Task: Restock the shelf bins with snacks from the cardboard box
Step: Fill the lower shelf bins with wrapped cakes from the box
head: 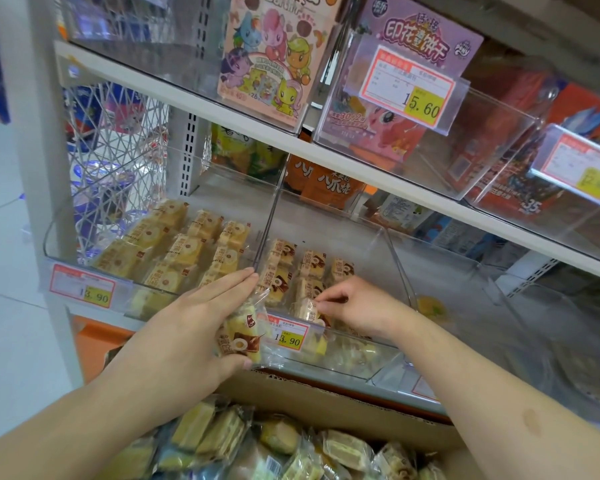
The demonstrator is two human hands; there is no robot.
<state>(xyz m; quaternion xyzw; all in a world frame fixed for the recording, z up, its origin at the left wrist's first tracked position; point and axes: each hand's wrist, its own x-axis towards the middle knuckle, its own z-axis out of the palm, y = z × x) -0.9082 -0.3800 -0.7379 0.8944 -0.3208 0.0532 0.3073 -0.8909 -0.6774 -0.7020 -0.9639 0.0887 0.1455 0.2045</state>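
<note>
Shop shelving fills the background, its clear bins fronted by price tags. At the left, a bin (84, 237) of yellow-wrapped cakes is seen. Next, a wrapped snack cake (240, 336) is gripped by the left hand (191, 327), fingers over its top and thumb beneath, just before the middle bin (326, 355). Further right, a packet (307, 311) in that bin's front row is pinched by the right hand (355, 306) at its film edge. Below, loose packets are heaped in the cardboard box (343, 410). These cakes are judged light, soft and crushable, their film slippery; they are best held across the flat faces, or by the sealed end.
</note>
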